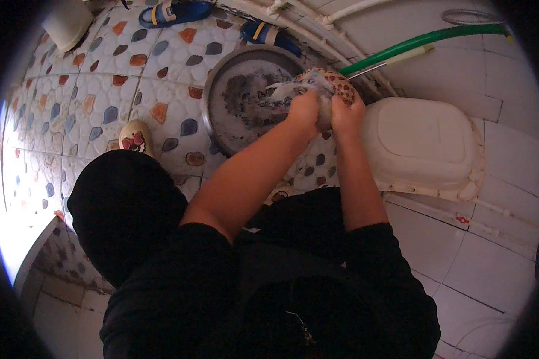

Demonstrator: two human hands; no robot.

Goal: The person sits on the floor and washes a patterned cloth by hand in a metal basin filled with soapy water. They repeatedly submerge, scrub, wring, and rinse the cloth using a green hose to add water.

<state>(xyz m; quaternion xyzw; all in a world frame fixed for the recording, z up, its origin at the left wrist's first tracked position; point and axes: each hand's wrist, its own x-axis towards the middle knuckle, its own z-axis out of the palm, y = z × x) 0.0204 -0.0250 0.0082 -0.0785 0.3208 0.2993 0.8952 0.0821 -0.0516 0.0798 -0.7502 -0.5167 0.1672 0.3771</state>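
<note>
Both my hands are closed around a wet, patterned cloth [340, 84] in red-brown and cream, streaked with white suds. My left hand [304, 110] grips its near left side, and my right hand [348, 114] its near right side. A round grey basin [209, 107] stands on the floor, with the cloth held over its right rim. Foamy, dark water [251, 96] fills the basin; anything under the foam is hard to make out.
An overturned cream plastic tub [422, 134] rests at the right. Behind the cloth run a green hose [422, 42] and a thin rod with a pale yellow handle [408, 54]. Blue slippers [179, 13] lie beyond the basin. White pipes [337, 51] follow the wall.
</note>
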